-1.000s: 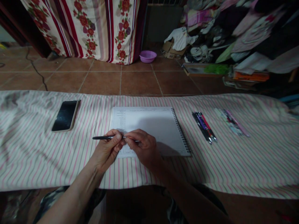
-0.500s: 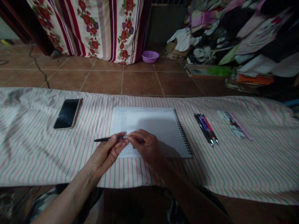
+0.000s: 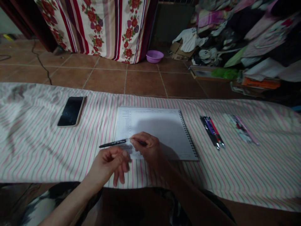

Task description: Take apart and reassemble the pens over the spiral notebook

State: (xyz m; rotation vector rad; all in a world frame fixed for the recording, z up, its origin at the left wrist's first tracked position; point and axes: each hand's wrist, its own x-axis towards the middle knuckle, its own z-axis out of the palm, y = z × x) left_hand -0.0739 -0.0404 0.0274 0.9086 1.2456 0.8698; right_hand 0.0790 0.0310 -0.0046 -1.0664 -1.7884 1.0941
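A black pen (image 3: 112, 144) with a clear section near its middle points to the left above the notebook. My right hand (image 3: 147, 144) is closed in a pinch around the pen's right part. Just below the pen, my left hand (image 3: 115, 160) is off it, its fingers loosely bent and apart with nothing visible in them. Beneath the hands lies a spiral notebook (image 3: 160, 122), open at a pale page with a printed table along its left side and the coil on the right. My right hand's shadow falls across the page.
A phone (image 3: 71, 111) lies on the striped cloth (image 3: 98, 116) at left. Several pens (image 3: 213, 131) lie right of the notebook, and a second group of pens (image 3: 243, 128) farther right. Beyond, a purple basin (image 3: 154, 56) stands on the tiled floor near a floral curtain (image 3: 108, 31).
My left hand has let go of the pen and dropped slightly below it. My right hand still holds the pen. The whole view has shifted a little.
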